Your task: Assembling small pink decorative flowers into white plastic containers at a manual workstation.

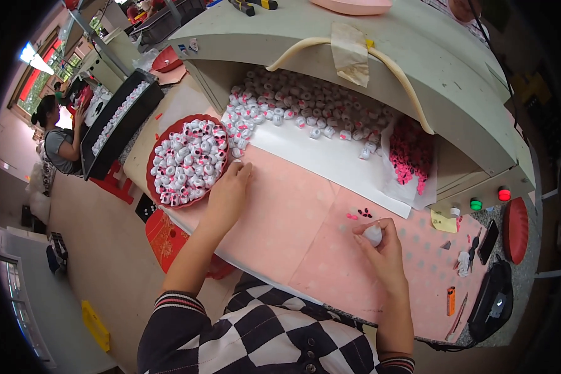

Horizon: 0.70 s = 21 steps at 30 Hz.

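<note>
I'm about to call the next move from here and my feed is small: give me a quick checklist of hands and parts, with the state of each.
1. Right hand holds a piece: ok, a small white part sits pinched in its fingers.
2. Left hand free: ok as far as it shows, it rests on the pink mat beside the red tray; under the fingertips cannot tell.
3. Tray stocked: ok, heaped with white and pink pieces.
4. Loose white pieces under the shelf: ok, plenty.
5. Small pink and dark bits near the right hand: ok, a few on the mat.
6. Held part's face finished: cannot tell, too small.
</note>
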Tool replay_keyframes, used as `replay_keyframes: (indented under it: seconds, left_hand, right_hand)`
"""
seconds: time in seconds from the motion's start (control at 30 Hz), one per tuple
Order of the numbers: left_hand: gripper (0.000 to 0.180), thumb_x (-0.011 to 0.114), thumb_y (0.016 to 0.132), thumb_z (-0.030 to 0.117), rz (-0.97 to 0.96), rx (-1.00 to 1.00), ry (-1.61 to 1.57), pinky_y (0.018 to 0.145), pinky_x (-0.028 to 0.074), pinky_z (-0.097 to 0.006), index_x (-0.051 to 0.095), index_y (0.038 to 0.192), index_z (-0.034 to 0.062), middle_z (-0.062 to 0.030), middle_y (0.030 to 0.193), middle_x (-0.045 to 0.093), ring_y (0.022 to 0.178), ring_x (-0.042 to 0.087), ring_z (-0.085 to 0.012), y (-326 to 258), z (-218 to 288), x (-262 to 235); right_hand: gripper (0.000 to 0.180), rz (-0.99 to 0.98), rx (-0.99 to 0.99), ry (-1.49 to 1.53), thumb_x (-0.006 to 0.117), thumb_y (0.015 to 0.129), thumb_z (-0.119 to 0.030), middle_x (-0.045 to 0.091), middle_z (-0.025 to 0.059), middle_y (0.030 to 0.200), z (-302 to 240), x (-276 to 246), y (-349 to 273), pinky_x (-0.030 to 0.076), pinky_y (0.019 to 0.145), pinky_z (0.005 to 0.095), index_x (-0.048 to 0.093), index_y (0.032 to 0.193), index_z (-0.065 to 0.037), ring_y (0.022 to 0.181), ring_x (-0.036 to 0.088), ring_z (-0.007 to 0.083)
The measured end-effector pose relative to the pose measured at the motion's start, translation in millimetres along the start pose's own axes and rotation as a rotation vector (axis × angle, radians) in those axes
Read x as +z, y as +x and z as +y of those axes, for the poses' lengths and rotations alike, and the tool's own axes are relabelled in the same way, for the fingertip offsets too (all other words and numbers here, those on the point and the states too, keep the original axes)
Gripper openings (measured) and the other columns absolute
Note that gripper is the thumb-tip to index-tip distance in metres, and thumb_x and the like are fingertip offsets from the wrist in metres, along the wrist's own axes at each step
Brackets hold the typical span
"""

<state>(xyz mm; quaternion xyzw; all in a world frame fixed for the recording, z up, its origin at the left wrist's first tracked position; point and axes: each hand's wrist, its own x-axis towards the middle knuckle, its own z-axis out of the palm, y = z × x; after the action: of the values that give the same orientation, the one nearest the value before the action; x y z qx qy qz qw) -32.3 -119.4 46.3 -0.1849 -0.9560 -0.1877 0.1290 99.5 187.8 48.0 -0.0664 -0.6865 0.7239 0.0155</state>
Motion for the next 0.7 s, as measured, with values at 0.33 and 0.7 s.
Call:
replay_keyframes:
  seconds: [0.33, 0.7]
  left_hand:
    - [0.020, 0.065, 0.084, 0.002, -0.270, -0.011, -0.863, 0.069, 0.051, -0.024, 0.062, 0.104, 0.0035, -0.0070, 0.108, 0.054, 0.085, 0.058, -0.0117, 3.2, 40.0, 27.4]
    - [0.040, 0.058, 0.087, -0.004, -0.497, -0.054, -1.371, 0.081, 0.052, -0.026, 0.052, 0.126, 0.0026, -0.0081, 0.116, 0.056, 0.101, 0.060, -0.0157, -8.7, 115.1, 87.1]
  right_hand:
    - [0.015, 0.095, -0.024, 0.054, 0.057, 0.091, -0.013, 0.055, 0.0033, 0.084, 1.1, -9.2, -7.3, 0.041, 0.056, 0.0230, 0.050, 0.100, -0.002, 0.064, 0.049, 0.0078]
    - [0.016, 0.333, -0.353, -0.155, 0.061, 0.088, -0.010, 0.057, 0.0046, 0.087, 15.8, -9.4, 1.9, 0.042, 0.063, 0.0233, 0.050, 0.097, -0.002, 0.070, 0.050, 0.0097]
